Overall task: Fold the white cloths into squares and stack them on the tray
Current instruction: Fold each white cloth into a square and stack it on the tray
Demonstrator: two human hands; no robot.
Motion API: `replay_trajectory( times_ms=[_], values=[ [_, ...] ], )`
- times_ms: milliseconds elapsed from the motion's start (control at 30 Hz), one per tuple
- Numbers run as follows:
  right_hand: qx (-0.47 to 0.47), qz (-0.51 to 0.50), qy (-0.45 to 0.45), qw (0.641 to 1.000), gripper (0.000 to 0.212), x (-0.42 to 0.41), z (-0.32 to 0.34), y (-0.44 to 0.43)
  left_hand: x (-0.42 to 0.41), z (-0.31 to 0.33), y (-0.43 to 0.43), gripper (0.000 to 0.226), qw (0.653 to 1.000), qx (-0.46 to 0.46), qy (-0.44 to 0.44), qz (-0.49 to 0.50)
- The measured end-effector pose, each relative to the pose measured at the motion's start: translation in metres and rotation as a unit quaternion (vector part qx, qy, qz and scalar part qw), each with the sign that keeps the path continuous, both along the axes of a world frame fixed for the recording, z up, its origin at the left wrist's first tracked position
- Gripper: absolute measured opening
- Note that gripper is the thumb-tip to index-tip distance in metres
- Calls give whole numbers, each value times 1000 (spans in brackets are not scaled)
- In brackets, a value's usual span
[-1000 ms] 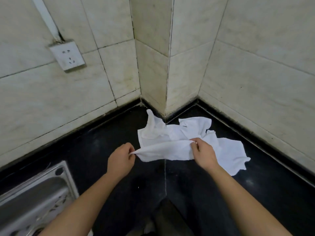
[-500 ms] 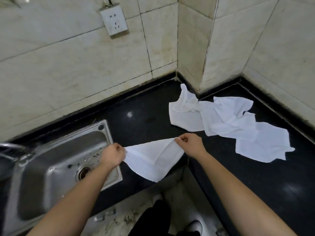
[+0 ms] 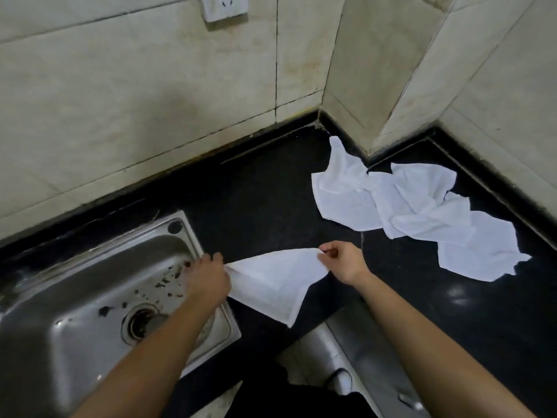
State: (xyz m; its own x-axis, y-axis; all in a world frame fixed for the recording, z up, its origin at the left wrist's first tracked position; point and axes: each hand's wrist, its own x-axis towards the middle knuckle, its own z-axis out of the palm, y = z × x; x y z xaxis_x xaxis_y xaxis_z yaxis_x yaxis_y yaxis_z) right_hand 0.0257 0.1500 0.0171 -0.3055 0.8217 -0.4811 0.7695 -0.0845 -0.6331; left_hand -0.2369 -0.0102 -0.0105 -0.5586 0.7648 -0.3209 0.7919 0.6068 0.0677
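Note:
A white cloth [image 3: 274, 282] hangs stretched between my two hands just above the black counter's front edge. My left hand [image 3: 206, 277] pinches its left corner beside the sink. My right hand [image 3: 342, 260] pinches its right corner. The cloth's lower corner droops toward the counter edge. A pile of crumpled white cloths [image 3: 407, 209] lies unfolded on the counter in the tiled corner, to the right of and beyond my right hand. No tray is in view.
A steel sink [image 3: 90, 297] with debris around its drain sits at the left, under my left forearm. The black counter [image 3: 259, 188] runs along tiled walls. A wall socket [image 3: 224, 6] is at the top. Floor and my shoe show below.
I have lifted one cloth off the pile and carried it left and toward me, near the sink. My view has swung left and down, bringing the sink into sight.

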Motion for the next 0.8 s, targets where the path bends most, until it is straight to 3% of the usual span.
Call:
replay_trajectory(
  times_ms=[67,167,233,300,433,633,800],
  values=[
    [-2,-11,-13,1000,27,-11,-4,-5,0,-11,3,41,993,-5,27,-114],
    [7,-11,-32,999,32,-21,-9,-10,8,-27,15,38,951,55,-20,-304],
    [9,-3,-45,999,35,-19,-9,-12,23,-27,23,39,929,52,-67,-360],
    [6,-10,-48,999,35,-17,-8,-12,34,-29,31,46,929,21,-111,-351],
    [2,-8,-70,998,35,-11,-10,-8,45,-42,41,46,938,6,-91,-333],
    [-3,34,-115,993,34,-10,-9,13,29,-28,50,25,952,64,-97,-283],
    [83,93,-89,988,29,-41,17,56,-18,28,74,10,973,157,-44,-163]
  ],
)
